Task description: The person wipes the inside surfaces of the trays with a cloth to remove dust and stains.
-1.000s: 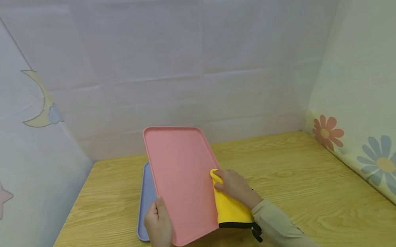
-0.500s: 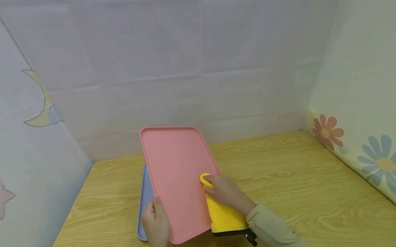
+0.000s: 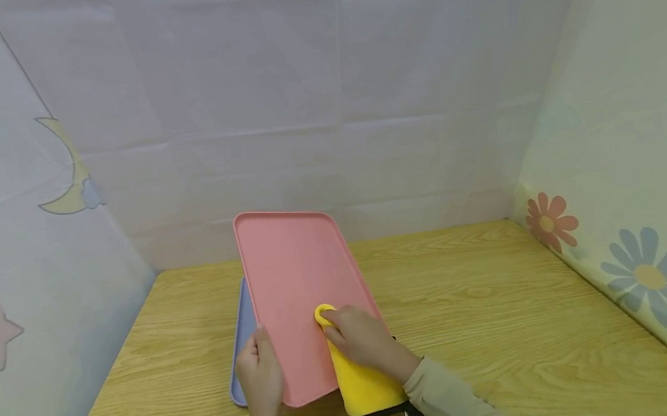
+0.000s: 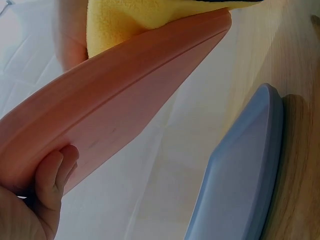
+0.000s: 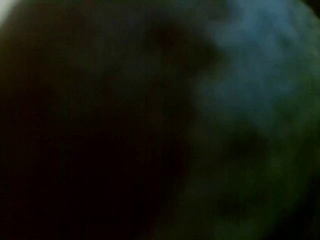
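Clasps, with fingers of the left hand, the left edge of a pink rectangular tray, held tilted above the surface and partly in front of a blue tray. Pinches, with fingers of the right hand, a black-edged yellow fleecy cloth, apparently pressed against the raised inner face, lower right. Judged as mid-wipe. Likely calls next for a steady left-side hold and even strokes. Cannot confirm finger detail from the dark right-wrist view.

The right hand and yellow cloth have moved left across the pink tray, from its edge inward.
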Motion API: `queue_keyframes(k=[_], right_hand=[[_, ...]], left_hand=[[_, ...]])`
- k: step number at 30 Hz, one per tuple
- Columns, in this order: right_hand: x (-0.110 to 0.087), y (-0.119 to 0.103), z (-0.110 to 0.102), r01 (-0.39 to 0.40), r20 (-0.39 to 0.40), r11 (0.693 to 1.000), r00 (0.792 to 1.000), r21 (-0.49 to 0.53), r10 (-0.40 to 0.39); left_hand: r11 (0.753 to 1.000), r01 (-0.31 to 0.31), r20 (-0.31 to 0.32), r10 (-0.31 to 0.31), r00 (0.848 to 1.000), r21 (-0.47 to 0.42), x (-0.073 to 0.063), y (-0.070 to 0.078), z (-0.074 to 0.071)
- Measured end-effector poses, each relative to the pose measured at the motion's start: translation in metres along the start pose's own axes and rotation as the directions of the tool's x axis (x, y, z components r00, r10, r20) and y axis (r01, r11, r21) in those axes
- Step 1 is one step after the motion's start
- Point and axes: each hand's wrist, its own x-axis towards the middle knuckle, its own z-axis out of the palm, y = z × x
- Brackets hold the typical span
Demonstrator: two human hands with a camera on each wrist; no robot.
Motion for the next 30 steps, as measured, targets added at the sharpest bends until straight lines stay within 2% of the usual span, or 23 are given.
queue_keyframes(k=[4,11,18,25,30], right_hand=[[-0.002,-0.01,0.001,0.038,-0.005,0.999,0.999,-0.012,-0.038],[-0.006,-0.025,0.003,0.045,0.033,0.999,0.998,-0.026,-0.044],[-0.009,-0.041,0.004,0.072,0.046,0.994,0.997,-0.08,-0.069],[-0.012,-0.054,0.004,0.131,0.08,0.98,0.99,-0.15,-0.12],[-0.017,-0.059,0.005,0.193,0.055,0.964,0.981,-0.183,-0.186]], left_hand=[[1.0,0.007,-0.001,-0.007,1.0,-0.012,0.001,0.001,0.0],[0.998,0.041,0.018,-0.04,0.999,-0.053,0.002,0.001,-0.001],[0.994,0.044,0.027,-0.042,0.999,-0.098,0.003,0.001,-0.001],[0.994,0.024,0.007,-0.024,1.0,-0.104,0.002,0.002,-0.001],[0.992,0.049,0.013,-0.048,0.999,-0.119,0.002,0.002,-0.001]])
